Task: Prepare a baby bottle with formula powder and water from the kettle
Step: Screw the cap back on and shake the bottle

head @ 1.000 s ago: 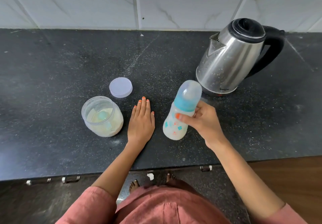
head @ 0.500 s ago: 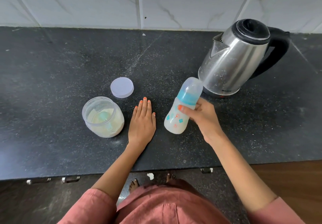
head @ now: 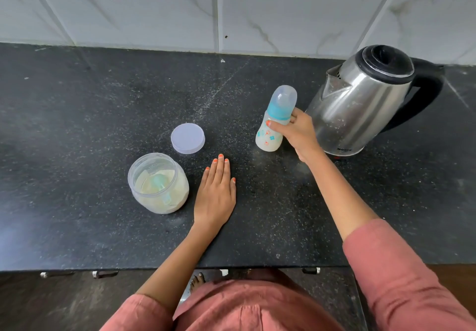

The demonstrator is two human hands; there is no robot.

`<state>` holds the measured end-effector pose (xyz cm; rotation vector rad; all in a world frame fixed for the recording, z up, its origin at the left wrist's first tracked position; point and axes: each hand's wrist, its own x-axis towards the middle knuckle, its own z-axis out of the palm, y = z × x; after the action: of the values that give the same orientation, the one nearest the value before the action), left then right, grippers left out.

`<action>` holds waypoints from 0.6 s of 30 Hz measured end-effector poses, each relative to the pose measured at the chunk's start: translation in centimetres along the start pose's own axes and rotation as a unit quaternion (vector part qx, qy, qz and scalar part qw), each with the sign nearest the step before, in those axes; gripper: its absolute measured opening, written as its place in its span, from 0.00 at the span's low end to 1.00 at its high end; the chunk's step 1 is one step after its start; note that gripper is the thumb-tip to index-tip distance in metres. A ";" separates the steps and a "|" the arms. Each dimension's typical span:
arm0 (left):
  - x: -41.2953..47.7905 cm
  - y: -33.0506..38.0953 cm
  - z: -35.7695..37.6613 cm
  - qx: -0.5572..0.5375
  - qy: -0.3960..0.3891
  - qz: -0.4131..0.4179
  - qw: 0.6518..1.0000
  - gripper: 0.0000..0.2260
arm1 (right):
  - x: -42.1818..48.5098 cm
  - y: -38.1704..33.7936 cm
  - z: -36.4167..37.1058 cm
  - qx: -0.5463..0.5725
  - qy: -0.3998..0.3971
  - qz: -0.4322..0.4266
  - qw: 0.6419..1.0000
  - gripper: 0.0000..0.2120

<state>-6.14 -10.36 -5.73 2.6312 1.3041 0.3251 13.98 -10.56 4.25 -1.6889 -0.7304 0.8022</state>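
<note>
Closest in, the left hand is lying flat on the dark speckled stone bench, fingers straight and together, holding nothing. It's sitting just beside the open clear plastic jar of pale formula powder, which has a pale green scoop resting in it. The jar's round translucent lid is lying on the bench just behind it. Further back, the right hand is gripping the translucent baby bottle with the teal collar and clear dome cap, thumb and fingers clamped round it just under the collar. The bottle is tilting, top leaning toward the stainless steel kettle with the black lid and handle, and I can't tell if its base is touching the bench. The contents are looking milky, so I'm guessing this is the mix-and-set-down bit. My tip: be gripping lower on the body, checking the collar is screwed tight, bringing it upright before letting go, and leaving a gap from the kettle, since it may be hot.
</note>
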 end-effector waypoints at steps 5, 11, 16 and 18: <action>0.1 0.1 0.0 0.005 0.005 -0.003 1.000 0.22 | 2.1 0.4 0.4 -0.073 -0.023 -0.006 0.997 0.24; 0.0 0.1 0.1 -0.003 0.003 -0.006 1.000 0.22 | 2.5 0.6 0.9 -0.100 -0.041 -0.020 0.994 0.24; 0.0 0.2 -0.2 -0.001 0.003 -0.003 1.000 0.22 | 2.6 0.7 0.9 -0.119 -0.055 -0.032 0.991 0.25; 0.0 0.2 -0.2 0.002 0.003 -0.002 1.000 0.22 | 2.5 0.9 0.7 -0.124 -0.064 -0.039 0.989 0.25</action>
<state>-6.05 -10.43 -5.48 2.6318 1.3129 0.3304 14.95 -8.40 2.89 -1.8288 -1.0127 0.7958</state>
